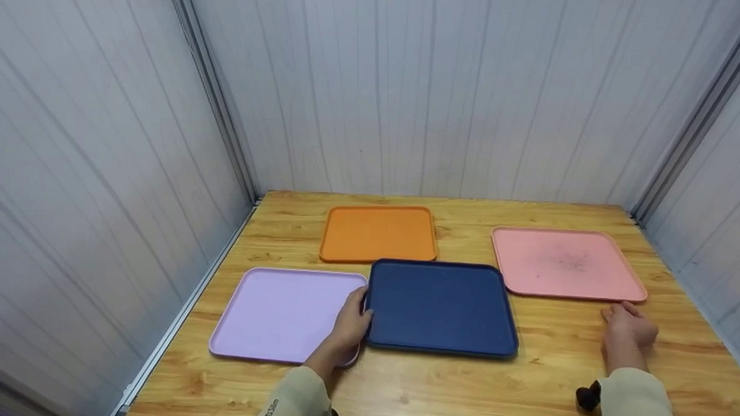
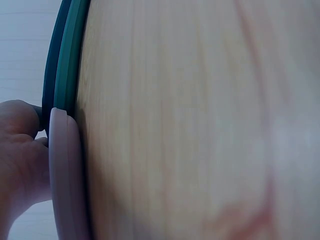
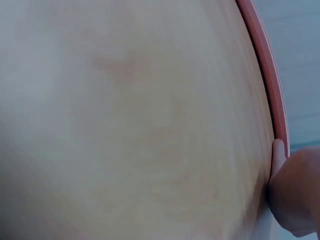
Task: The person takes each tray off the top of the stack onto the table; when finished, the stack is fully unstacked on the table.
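My left hand (image 1: 349,322) grips the left edge of the navy tray (image 1: 441,307), reaching over the right side of the lavender tray (image 1: 281,312). In the left wrist view, a green band (image 2: 69,65) runs directly beneath the navy rim (image 2: 54,60), and the lavender rim (image 2: 65,175) overlaps it. At the near right corner of the pink tray (image 1: 563,263), my right hand (image 1: 629,328) has its fingers bent. One pale finger (image 3: 278,155) lies along the pink rim (image 3: 270,75) in the right wrist view; I cannot tell whether it pinches the rim.
An orange tray (image 1: 377,233) lies flat behind the navy one. All the trays are on a wood-grain table (image 1: 425,391). White panel walls (image 1: 427,95) enclose its back, left and right sides. Dark smudges mark the pink tray's surface.
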The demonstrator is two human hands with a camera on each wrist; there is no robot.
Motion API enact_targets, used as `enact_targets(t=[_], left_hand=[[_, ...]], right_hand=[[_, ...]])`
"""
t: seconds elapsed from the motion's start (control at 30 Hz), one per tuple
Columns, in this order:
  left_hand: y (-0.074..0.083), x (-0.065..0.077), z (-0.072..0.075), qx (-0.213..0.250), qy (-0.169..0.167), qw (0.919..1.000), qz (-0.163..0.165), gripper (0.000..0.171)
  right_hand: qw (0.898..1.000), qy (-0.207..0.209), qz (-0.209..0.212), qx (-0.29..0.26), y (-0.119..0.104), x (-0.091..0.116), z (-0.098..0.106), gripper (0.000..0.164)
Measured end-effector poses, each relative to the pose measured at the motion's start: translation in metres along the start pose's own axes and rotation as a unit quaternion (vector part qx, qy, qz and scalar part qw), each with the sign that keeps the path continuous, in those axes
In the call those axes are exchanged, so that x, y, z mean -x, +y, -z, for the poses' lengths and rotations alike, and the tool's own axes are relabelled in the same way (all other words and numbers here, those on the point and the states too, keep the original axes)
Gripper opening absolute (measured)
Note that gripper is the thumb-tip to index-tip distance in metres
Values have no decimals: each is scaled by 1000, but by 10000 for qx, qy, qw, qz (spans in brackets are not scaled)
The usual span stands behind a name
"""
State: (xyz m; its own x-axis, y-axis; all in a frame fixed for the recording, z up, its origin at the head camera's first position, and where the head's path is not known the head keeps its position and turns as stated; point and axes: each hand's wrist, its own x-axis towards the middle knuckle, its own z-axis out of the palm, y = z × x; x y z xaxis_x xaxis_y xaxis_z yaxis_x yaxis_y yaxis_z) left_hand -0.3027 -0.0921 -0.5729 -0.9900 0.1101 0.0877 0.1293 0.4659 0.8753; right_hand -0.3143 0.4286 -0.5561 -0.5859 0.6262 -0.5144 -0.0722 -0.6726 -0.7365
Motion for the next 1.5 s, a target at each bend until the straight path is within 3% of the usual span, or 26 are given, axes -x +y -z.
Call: enact_targets(t=[0.1, 0.23, 0.5, 0.67, 0.8, 1.0, 1.23, 1.3, 1.5], left_hand=[[-2, -1, 1, -149, 26, 9998, -85, 53], [-3, -2, 1, -300, 47, 9994, -155, 54], [-4, -2, -1, -313, 31, 9994, -148, 54], [-4, -2, -1, -214, 40, 9997, -144, 54], [-4, -2, -1, -221, 15, 9996, -161, 53], [-4, -2, 0, -262, 7, 9996, -97, 53], [-1, -1, 0, -125, 66, 9996, -263, 52], [-1, -2, 0, -203, 94, 9992, -324, 52], [-2, -1, -1, 60, 9, 10000, -75, 53]], right_hand=[[9924, -268, 249, 1177, 13, 12, -4, 18], [9700, -1038, 410, 2160, 29, 30, -12, 13], [8843, -2390, 938, 3901, 57, 65, -27, 43], [8521, -2948, 950, 4219, 70, 83, -36, 46], [8388, -3171, 950, 4323, 78, 92, -42, 45], [8074, -3160, 1187, 4838, 84, 97, -44, 42], [8032, -3257, 1353, 4801, 84, 97, -43, 40], [7981, -3231, 1431, 4880, 84, 98, -43, 38], [7804, -3118, 1622, 5171, 82, 95, -45, 32]])
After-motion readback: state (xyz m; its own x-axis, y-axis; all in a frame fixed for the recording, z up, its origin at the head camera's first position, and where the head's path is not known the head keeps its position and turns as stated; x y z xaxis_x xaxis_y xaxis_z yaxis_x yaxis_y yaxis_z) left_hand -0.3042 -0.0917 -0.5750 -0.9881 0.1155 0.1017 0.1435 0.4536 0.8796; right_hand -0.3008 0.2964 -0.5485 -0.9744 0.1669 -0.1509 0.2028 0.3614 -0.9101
